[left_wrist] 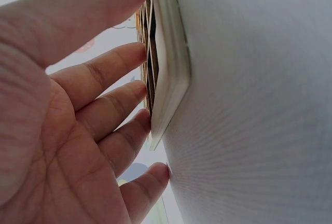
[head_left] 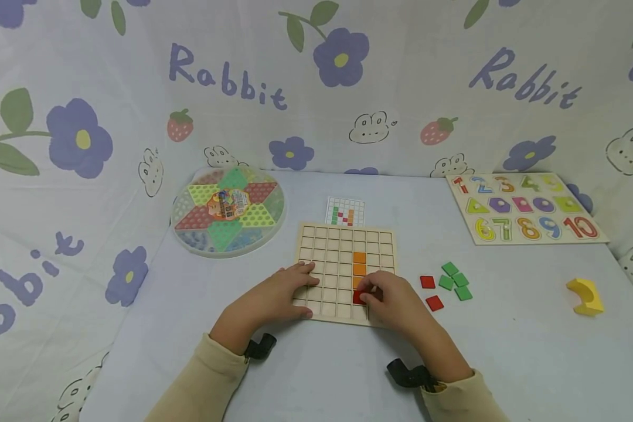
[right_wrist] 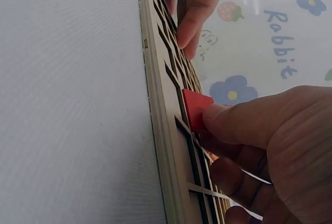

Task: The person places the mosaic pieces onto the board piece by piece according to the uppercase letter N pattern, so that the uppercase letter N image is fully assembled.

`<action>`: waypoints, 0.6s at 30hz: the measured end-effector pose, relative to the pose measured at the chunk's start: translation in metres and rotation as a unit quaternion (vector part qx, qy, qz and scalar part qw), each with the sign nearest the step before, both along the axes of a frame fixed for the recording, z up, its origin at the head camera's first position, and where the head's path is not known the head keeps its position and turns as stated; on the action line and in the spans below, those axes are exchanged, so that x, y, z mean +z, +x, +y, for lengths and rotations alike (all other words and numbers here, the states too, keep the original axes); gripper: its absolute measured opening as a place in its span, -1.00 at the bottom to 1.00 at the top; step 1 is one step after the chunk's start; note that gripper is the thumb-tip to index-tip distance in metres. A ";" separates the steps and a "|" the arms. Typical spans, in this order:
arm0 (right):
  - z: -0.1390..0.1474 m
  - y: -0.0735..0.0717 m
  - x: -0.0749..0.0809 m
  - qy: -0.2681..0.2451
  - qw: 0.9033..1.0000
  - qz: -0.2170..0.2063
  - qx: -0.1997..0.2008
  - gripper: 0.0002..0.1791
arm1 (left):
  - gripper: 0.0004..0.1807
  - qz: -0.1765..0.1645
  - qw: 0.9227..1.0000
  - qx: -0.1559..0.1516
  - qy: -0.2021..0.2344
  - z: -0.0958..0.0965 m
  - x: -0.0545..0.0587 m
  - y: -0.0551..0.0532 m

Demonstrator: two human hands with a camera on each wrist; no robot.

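Note:
A wooden grid board (head_left: 325,312) lies in front of me. My right hand (head_left: 395,298) pinches a red square tile (right_wrist: 196,109) between thumb and fingers. In the right wrist view that tile stands tilted at the grid, its lower edge at a cell. In the head view it is just below a column of orange tiles (head_left: 360,258), the lowest partly behind my fingers. My left hand (head_left: 276,296) rests at the board's left side, fingers spread over the cells and thumb at the near edge, as the left wrist view also shows.
Right of the board lie two loose red tiles (head_left: 427,282) and several green tiles (head_left: 446,282). A pattern card (head_left: 354,206) touches the far edge. Farther out are a round star-patterned game board (head_left: 227,237), a number puzzle (head_left: 511,220) and a yellow arch block (head_left: 585,296).

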State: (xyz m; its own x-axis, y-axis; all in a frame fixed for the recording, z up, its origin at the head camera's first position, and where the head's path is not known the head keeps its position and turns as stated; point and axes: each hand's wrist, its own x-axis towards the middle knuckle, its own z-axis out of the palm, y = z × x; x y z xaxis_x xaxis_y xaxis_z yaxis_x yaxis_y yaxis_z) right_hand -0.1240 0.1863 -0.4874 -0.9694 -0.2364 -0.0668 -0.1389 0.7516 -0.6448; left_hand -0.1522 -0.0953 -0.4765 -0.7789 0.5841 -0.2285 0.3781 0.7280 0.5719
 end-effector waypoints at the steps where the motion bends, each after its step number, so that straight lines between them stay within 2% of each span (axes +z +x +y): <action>1: 0.000 0.000 0.000 0.002 1.000 0.004 0.002 -0.88 | -0.28 -0.001 1.000 0.000 0.000 0.000 0.000 0.000; 10: 0.000 0.000 -0.003 0.026 0.998 0.043 0.022 -0.92 | -0.27 0.000 1.000 -0.001 -0.003 0.000 0.001 0.000; 18: 0.002 -0.001 -0.003 0.028 0.999 0.025 0.003 -0.92 | -0.26 0.001 1.000 -0.002 -0.004 0.000 0.002 0.001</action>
State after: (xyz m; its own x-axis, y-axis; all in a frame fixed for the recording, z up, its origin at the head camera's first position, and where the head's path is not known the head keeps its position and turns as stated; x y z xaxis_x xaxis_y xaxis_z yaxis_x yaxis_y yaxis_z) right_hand -0.1248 0.1887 -0.4901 -0.9703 -0.2398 -0.0319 -0.1747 0.7858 -0.5933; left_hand -0.1513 -0.0958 -0.4747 -0.7774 0.5851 -0.2306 0.3824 0.7309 0.5652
